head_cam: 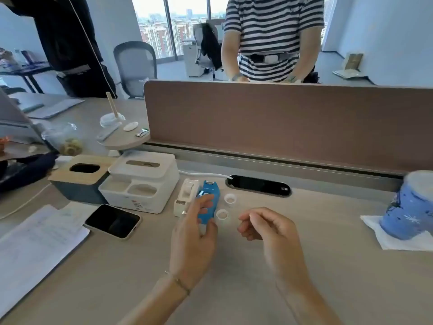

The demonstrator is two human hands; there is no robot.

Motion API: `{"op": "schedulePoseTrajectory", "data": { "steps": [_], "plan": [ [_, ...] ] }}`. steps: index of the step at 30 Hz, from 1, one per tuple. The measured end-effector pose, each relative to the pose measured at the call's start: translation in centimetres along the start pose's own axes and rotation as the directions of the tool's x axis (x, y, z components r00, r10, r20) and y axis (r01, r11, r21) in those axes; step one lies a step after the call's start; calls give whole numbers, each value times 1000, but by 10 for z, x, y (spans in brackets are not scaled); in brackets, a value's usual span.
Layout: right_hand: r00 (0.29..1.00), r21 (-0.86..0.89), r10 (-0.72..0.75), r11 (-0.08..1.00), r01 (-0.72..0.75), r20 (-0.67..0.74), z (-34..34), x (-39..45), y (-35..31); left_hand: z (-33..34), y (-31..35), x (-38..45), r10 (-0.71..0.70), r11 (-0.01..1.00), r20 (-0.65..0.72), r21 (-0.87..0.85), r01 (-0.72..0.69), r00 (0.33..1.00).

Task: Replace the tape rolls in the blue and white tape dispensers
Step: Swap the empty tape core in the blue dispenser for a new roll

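The blue tape dispenser [209,200] lies on the desk with my left hand [194,235] wrapped around its near end, fingers and thumb on it. Just left of it stands the white tape dispenser [185,197], untouched. Two small clear tape rolls rest to the right of the blue one: the far roll [230,198] stands a bit taller, the near roll [222,215] lies flat. My right hand [267,227] hovers right of the near roll with fingers loosely curled and nothing in it.
A phone [113,221] and papers [35,245] lie at the left. Behind them stand a white organiser box [140,181] and a wood-topped tissue box [79,177]. A blue cup on a napkin [412,207] is at the right. A person in stripes stands beyond the brown divider [281,118].
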State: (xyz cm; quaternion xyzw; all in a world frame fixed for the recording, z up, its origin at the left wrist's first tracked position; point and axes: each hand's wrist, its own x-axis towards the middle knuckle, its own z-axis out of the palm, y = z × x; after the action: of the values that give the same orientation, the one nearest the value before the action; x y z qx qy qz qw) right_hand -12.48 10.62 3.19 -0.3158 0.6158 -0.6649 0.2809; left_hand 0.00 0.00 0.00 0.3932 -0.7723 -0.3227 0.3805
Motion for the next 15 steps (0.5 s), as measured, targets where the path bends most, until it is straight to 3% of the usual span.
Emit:
{"op": "schedulePoseTrajectory", "data": {
  "steps": [4, 8, 15],
  "plan": [
    [999, -22, -40, 999, 41, 3, 6, 8, 23, -9, -30, 27, 18, 964, -78, 265, 4, 997],
    [996, -76, -84, 993, 85, 12, 23, 19, 38, -8, -47, 42, 94, 873, -10, 482, -77, 996],
    [983, -311, -180, 934, 177, 17, 43, 28, 49, 3, -68, 47, 167, 768, 38, 622, -154, 985]
  ]
}}
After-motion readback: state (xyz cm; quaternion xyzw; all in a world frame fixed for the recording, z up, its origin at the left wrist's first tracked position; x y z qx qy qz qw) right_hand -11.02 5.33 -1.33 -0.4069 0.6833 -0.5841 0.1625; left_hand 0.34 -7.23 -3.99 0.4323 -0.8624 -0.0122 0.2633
